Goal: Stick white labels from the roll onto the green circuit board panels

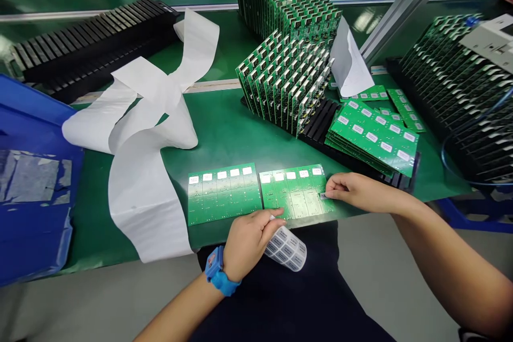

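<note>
Bare forearms, one blue wrist strap, dark clothing

The left hand [248, 240] has a bright blue watch-like band [218, 272] on its wrist, at seven o'clock from the knuckles; the right hand [356, 191] is unadorned, sleeves absent; a dark navy garment [280, 299] covers the lap.

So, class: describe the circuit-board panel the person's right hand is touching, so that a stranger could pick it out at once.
Start at the green workbench and find the two flat panels at its near edge. Take the right-hand panel, next to the left panel. Only this one has the right hand pressing a small label at its right edge.

A long white paper strip [152, 133] curls beside a blue bin [32, 181]; upright boards fill a black rack [286, 83].
</note>
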The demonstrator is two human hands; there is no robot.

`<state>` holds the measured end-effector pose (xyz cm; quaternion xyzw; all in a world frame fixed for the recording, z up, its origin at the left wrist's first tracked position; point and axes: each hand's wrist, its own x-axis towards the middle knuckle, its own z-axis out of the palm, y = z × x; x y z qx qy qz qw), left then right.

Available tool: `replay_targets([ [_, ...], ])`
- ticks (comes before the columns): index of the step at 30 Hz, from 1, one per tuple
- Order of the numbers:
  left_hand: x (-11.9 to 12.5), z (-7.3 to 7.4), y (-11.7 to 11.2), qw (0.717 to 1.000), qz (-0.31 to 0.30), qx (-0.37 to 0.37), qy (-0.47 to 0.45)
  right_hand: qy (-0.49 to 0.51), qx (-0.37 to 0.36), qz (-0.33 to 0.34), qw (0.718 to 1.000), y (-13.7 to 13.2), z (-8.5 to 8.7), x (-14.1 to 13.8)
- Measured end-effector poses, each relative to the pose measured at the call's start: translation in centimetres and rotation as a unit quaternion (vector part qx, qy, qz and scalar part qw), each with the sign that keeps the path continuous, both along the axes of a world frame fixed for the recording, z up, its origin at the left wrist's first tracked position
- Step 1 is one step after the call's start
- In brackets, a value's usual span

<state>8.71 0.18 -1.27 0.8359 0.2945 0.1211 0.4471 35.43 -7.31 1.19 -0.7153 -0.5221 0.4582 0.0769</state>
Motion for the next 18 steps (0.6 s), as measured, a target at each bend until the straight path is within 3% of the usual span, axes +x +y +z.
replay_targets([
  [3,0.0,0.0,0.0,1.0,0.004,-0.003,0.008,-0.053,0.016,0.012,0.998,-0.3,-0.2,-0.6],
  [7,-0.1,0.0,0.0,1.0,0.002,-0.016,0.018,-0.199,0.131,-0.004,0.971,-1.2,-0.1,-1.8],
  [9,-0.1,-0.1,0.0,1.0,0.001,-0.019,0.022,-0.224,0.178,-0.032,0.958,-1.3,0.2,-2.3],
  [11,-0.1,-0.1,0.0,0.999,0.001,-0.019,0.025,-0.142,0.181,-0.03,0.973,-1.0,0.5,-2.7],
  [14,0.0,0.0,0.0,0.999,0.0,-0.02,0.029,0.034,0.123,0.025,0.992,-0.3,0.7,-3.0],
  [18,0.1,-0.1,-0.1,0.999,-0.001,-0.026,0.029,0.062,0.114,0.053,0.99,0.2,0.1,-3.0],
])
